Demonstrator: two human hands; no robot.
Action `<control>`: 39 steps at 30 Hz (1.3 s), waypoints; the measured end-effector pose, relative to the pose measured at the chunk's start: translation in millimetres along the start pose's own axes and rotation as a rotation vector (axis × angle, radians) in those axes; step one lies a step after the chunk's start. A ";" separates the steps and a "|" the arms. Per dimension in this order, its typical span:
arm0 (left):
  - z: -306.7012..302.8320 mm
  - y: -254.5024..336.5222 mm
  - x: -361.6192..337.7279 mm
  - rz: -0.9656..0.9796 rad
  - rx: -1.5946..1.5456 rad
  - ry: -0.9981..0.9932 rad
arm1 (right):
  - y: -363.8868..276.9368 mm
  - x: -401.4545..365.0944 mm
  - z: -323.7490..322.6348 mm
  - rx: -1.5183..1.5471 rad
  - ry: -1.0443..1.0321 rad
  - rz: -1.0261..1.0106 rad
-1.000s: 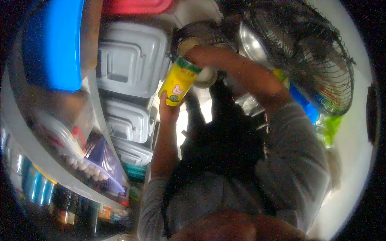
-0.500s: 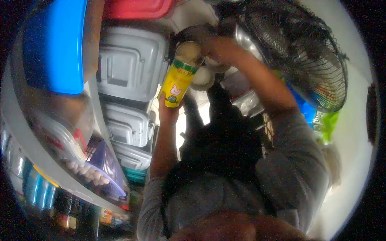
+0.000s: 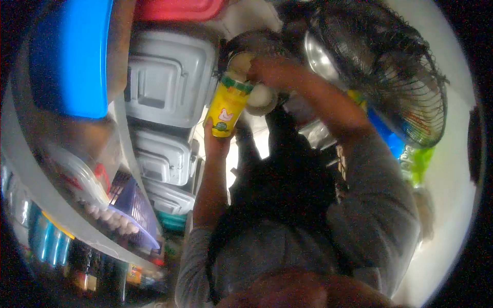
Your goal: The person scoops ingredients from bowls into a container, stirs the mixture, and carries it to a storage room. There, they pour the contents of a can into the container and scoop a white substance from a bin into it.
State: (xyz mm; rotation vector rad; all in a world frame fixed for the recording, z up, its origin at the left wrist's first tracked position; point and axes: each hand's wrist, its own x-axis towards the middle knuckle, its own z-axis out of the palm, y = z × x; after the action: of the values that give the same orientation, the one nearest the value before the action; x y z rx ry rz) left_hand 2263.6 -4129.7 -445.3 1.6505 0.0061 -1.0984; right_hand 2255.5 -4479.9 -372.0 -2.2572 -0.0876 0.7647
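My left hand [image 3: 217, 141] is wrapped round the lower part of a yellow canister [image 3: 225, 110] with a green band and a chicken picture. The canister leans a little to the right, and a round tan area shows at its top end. Close against that end is my right hand [image 3: 269, 73], its fingers bent together. Whatever those fingers grip is too dark to make out. Just below the right hand stands a round container with a pale top [image 3: 260, 98].
Grey lidded bins [image 3: 172, 77] are stacked at left, beside a blue container [image 3: 77, 56] and a red lid [image 3: 177, 7]. A purple basket [image 3: 136, 215] sits on the lower-left shelf. At right are a black wire-mesh cover [image 3: 390, 72], a metal bowl [image 3: 321, 56] and a green packet [image 3: 420, 164].
My right hand has moved left and slightly down, closer to the canister's top end. My left hand still holds the canister in nearly the same place.
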 end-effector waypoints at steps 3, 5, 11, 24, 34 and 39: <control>5.1 14.7 -0.3 -0.112 -0.417 -0.059 | 1.6 -23.1 -16.7 0.007 0.084 0.174; 13.3 41.2 -9.0 0.049 0.212 -0.061 | 37.7 -18.4 -2.1 -0.039 0.159 0.212; 19.9 34.0 -9.6 -0.084 -0.096 0.033 | 32.0 -21.5 1.1 0.017 0.203 -0.089; 13.3 35.4 -17.0 0.369 0.777 -0.026 | 20.4 28.3 38.3 0.070 -0.098 -0.047; 10.6 19.4 -2.4 0.104 0.481 -0.080 | 40.5 -24.6 -6.8 -0.138 0.236 0.218; 26.1 85.7 -35.3 0.102 0.072 0.105 | 40.0 -30.3 -3.6 -0.135 0.241 0.277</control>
State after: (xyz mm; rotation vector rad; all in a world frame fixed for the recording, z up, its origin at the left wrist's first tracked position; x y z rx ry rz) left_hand 2270.5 -4166.1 -356.4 1.7521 -0.0494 -0.9436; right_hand 2226.2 -4519.6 -381.7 -2.5054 0.3023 0.6353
